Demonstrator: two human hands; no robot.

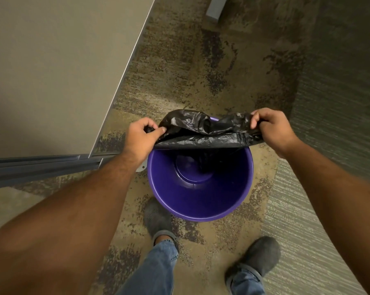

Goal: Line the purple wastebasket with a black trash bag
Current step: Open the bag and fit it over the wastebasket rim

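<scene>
The purple wastebasket [192, 201] stands upright on the carpet, round mouth open, near wall and floor bare inside. Across its far rim stretches the black trash bag [205, 133], crumpled and glossy, pulled taut left to right, a fold of it drooping down inside.

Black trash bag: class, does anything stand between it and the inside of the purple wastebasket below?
Nothing visible does. The black trash bag, held by both hands, hangs over the far rim of the empty purple wastebasket.

Office setting indicated: patterned carpet tiles [179, 67] and a beige partition panel [52, 71] are seen.
</scene>
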